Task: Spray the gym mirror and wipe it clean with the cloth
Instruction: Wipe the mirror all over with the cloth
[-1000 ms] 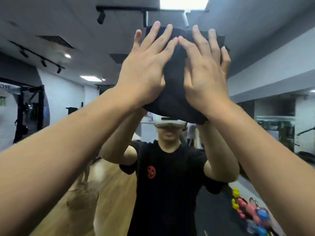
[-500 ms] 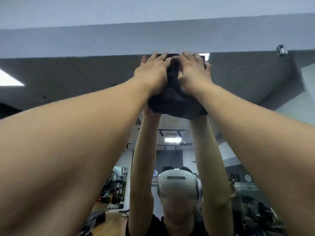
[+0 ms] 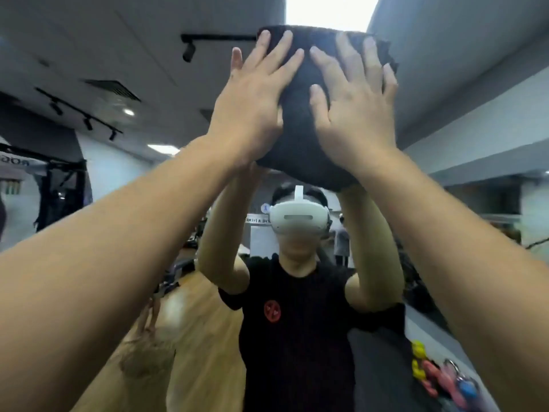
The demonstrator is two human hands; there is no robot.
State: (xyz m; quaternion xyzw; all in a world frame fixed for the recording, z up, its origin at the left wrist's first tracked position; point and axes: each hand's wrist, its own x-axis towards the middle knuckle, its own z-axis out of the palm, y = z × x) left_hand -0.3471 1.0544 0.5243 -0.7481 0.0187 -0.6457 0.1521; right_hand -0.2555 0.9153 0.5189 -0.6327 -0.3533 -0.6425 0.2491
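The fingers [image 3: 269,59] of both hands lay straight and spread, pressing the dark cloth [image 3: 300,126] flat against the mirror [image 3: 445,120] in the upper centre of the frame, the left hand [image 3: 252,105] and right hand [image 3: 355,114] side by side on it. Half a second earlier the cloth had been up at the mirror's top edge; it had since come down to just above the reflected headset [image 3: 298,223], so the wipe was probably in a downward stroke. Motion blur hid any streaks on the glass.
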